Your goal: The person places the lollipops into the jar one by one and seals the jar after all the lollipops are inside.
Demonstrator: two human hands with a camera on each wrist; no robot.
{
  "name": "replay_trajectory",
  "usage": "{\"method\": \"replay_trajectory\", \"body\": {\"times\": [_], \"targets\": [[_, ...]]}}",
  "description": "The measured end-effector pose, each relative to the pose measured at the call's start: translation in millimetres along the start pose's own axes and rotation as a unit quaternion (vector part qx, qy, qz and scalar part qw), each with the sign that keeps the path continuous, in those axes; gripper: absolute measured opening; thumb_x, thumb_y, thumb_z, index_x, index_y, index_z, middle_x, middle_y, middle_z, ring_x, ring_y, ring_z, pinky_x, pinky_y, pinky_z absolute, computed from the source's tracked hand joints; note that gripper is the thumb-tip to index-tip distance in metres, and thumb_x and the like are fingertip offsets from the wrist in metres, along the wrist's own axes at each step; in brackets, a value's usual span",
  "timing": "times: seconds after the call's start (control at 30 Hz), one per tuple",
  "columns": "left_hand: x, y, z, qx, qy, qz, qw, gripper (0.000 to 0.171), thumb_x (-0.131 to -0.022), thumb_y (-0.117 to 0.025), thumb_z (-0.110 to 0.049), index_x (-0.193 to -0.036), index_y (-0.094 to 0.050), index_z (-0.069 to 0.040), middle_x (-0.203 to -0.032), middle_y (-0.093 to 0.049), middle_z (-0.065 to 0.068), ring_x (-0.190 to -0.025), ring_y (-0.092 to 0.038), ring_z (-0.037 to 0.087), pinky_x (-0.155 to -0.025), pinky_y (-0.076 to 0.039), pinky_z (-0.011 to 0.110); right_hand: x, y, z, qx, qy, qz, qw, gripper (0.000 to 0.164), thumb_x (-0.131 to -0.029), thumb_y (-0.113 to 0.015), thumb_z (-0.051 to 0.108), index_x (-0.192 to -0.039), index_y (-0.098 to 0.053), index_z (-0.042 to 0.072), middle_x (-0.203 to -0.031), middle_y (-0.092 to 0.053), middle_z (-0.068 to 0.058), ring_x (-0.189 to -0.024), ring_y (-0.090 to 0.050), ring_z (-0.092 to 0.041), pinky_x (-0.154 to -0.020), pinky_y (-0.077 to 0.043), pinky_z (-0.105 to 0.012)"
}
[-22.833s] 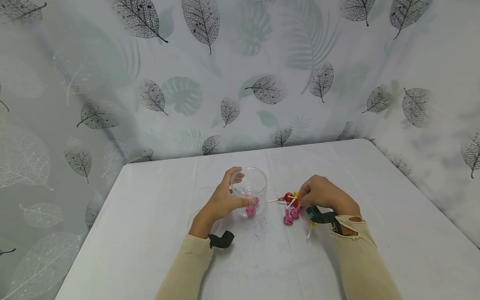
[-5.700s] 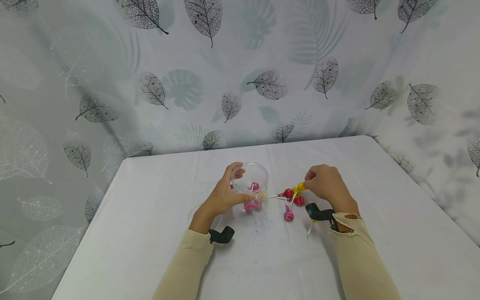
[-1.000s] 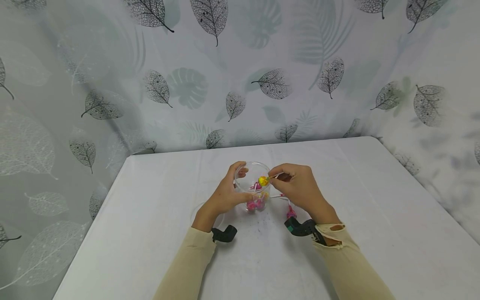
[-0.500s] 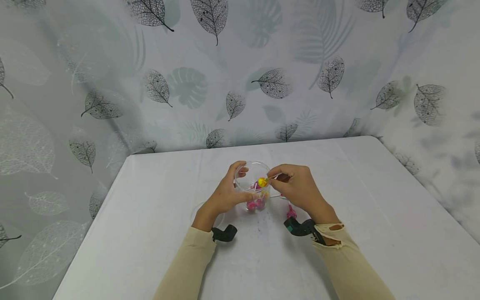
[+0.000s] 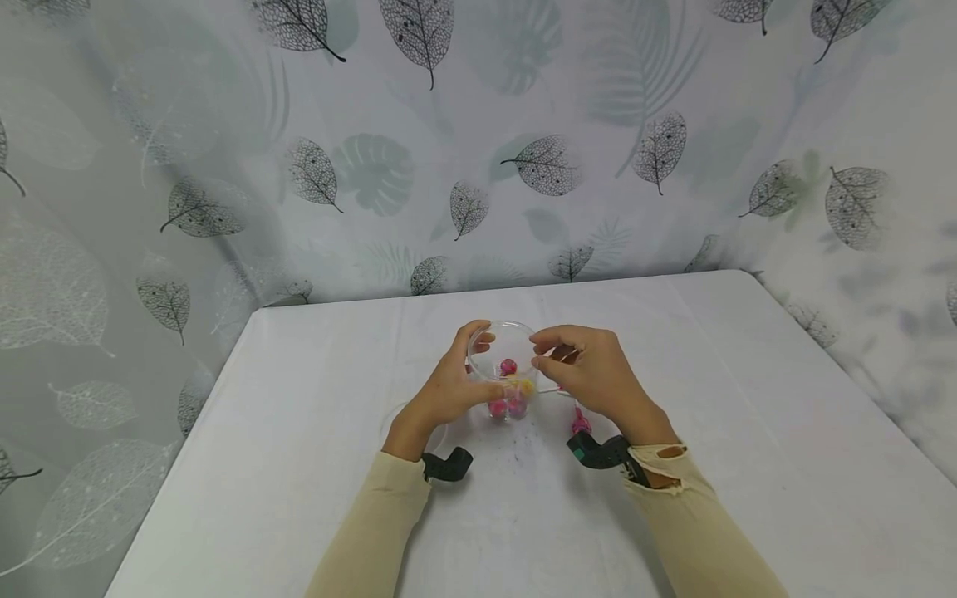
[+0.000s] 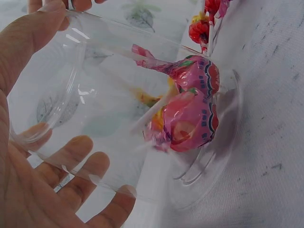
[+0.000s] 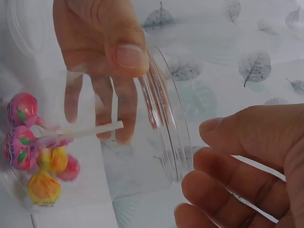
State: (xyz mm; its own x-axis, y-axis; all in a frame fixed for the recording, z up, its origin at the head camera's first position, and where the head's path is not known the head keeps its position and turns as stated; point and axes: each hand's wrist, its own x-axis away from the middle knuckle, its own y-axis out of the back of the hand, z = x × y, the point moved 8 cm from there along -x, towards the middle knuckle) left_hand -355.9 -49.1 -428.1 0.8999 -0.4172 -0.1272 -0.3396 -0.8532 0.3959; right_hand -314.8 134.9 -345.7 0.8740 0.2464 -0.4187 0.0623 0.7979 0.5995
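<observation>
My left hand [image 5: 441,394] grips a clear plastic jar [image 6: 107,61] round its side, thumb in front and fingers behind. Wrapped lollipops lie in its bottom: pink ones [image 6: 192,121] and yellow ones [image 7: 43,187], with a white stick [image 7: 97,130] pointing toward the mouth. Right at the jar's rim, my right hand [image 5: 594,370] has its thumb and bent fingers apart, with nothing between them. On the table beside the jar, a pink lollipop [image 5: 580,422] shows by my right wrist. A red lollipop [image 6: 199,32] lies behind the jar in the left wrist view.
A clear round lid [image 5: 443,438] lies flat on the white table [image 5: 516,531], partly under my left wrist. My right hand and forearm cover part of the loose lollipops. A leaf-patterned curtain [image 5: 419,166] stands behind the table.
The yellow lollipop that my right hand held by its stick over the jar's mouth has left my fingers and dropped inside. My left hand still holds the jar in place.
</observation>
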Motion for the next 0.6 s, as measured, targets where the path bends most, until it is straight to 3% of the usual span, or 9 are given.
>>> {"method": "replay_trajectory", "body": {"times": [0.13,0.4,0.6], "targets": [[0.0,-0.4,-0.5,-0.003,0.001,-0.002,1.0,0.095,-0.083,-0.087,-0.027,-0.157,-0.028,-0.032,-0.157,-0.045,0.01,-0.144,-0.042,0.025,-0.115,-0.037,0.061,-0.8,4.1,-1.4,0.009,0.002,-0.004,1.0,0.024,-0.089,-0.079,0.002,-0.113,-0.078,0.004,-0.102,-0.079,-0.011,-0.085,-0.074,-0.021,-0.077,-0.063,-0.041],[-1.1,-1.3,0.6,-0.003,0.011,-0.003,0.9999,0.097,-0.081,-0.089,-0.034,-0.157,-0.028,-0.035,-0.158,-0.045,0.01,-0.144,-0.042,0.024,-0.117,-0.036,0.061,-1.0,16.8,-7.5,0.018,0.002,-0.02,1.0,0.027,-0.089,-0.077,-0.001,-0.116,-0.076,0.002,-0.111,-0.076,-0.012,-0.089,-0.074,-0.025,-0.077,-0.063,-0.045],[-0.1,-1.1,0.4,-0.007,0.012,-0.002,0.9999,0.098,-0.082,-0.089,-0.033,-0.158,-0.027,-0.034,-0.158,-0.044,0.011,-0.144,-0.042,0.024,-0.116,-0.037,0.06,-0.1,25.9,-18.7,0.046,-0.03,-0.02,0.998,0.027,-0.092,-0.077,0.004,-0.119,-0.075,0.002,-0.113,-0.075,-0.014,-0.093,-0.073,-0.029,-0.082,-0.062,-0.05]]}}
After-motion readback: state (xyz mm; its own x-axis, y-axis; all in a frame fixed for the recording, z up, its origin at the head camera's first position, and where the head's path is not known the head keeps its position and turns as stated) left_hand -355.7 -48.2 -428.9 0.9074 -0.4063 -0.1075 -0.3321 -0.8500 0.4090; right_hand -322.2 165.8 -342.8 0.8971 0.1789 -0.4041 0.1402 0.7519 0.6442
